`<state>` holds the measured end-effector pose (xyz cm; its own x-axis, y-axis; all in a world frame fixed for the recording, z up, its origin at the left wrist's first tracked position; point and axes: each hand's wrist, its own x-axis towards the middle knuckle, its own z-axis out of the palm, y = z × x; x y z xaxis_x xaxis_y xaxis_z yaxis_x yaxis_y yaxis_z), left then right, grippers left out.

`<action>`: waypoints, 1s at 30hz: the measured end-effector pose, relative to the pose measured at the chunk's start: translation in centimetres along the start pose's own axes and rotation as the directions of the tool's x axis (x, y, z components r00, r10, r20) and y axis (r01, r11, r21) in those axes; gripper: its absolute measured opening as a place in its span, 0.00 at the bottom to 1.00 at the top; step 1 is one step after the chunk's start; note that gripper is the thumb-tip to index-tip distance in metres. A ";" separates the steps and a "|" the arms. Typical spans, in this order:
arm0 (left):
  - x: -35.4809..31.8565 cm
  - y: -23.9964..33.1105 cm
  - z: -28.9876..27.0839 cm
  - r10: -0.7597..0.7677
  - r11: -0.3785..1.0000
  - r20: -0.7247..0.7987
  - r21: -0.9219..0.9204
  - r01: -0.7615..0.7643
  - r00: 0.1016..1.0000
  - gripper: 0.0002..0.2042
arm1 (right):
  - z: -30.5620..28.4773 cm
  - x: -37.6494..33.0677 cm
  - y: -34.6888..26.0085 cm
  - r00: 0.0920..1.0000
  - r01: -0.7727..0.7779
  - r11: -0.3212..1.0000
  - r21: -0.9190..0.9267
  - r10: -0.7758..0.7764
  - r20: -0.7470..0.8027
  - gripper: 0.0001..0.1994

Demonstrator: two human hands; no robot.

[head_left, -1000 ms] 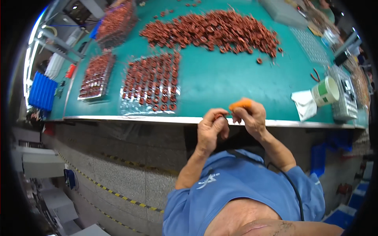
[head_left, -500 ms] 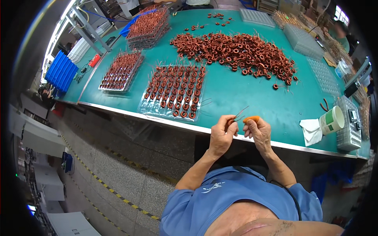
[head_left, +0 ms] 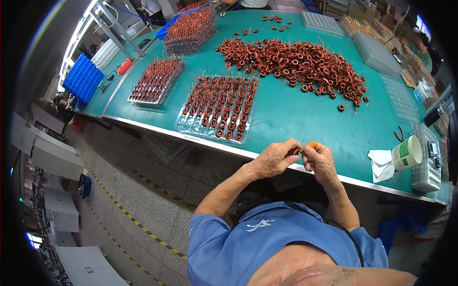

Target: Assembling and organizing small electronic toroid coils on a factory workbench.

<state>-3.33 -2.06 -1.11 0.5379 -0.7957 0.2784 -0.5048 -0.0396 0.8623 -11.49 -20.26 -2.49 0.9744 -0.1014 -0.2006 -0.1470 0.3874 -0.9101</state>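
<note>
Toroidal coil (head_left: pixel 295 152), mostly hidden, pinched in left hand (head_left: pixel 278 159) at green table (head_left: pixel 305 119)'s near edge. Right hand (head_left: pixel 321 162), wearing orange finger cot (head_left: pixel 312 145), close at 3 o'clock; can't tell its grip. Coil tray (head_left: pixel 192 127) at 10 o'clock, coil pile (head_left: pixel 298 66) at 12.

So the little red-brown wire coil (head_left: pixel 296 151) is sitting pinched in the left fingers (head_left: pixel 287 147), mostly hiding behind them, so its tilt isn't showing. Thin wire ends (head_left: pixel 303 141) are poking up from it. An orange finger cover (head_left: pixel 312 145) is wrapping one of the right fingers (head_left: pixel 312 154), sitting right beside the coil, near the green surface's (head_left: pixel 305 121) front edge.
</note>
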 end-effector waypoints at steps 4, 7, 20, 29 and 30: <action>0.3 0.3 -0.9 -0.071 0.997 0.148 0.001 0.071 0.986 0.13 | -0.6 -0.4 0.2 0.996 -0.087 0.993 -0.075 0.090 0.029 0.12; 0.8 -0.8 -0.1 -0.059 0.998 0.118 0.009 0.058 0.991 0.12 | -0.6 -0.5 0.6 0.992 -0.066 0.972 -0.226 0.039 -0.122 0.11; 0.0 -1.5 2.8 -0.067 0.539 -0.186 -0.834 -0.121 0.980 0.12 | 1.0 1.1 -3.4 0.993 0.121 0.969 -0.215 -0.115 0.038 0.13; -1.9 -1.7 2.4 -0.228 0.550 -0.124 -0.835 0.023 0.966 0.11 | 2.0 1.9 -1.2 0.994 0.096 0.977 -0.189 -0.085 0.065 0.15; -2.2 -1.8 1.9 -0.268 0.567 -0.114 -0.821 0.061 0.957 0.10 | 2.4 2.2 -1.0 0.995 0.087 0.972 -0.217 -0.076 0.058 0.15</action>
<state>-4.93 -1.39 -4.08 0.7265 -0.6821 0.0835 0.3013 0.4253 0.8534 -8.79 -18.64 -1.13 0.9911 -0.0769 -0.1089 -0.0947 0.1687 -0.9811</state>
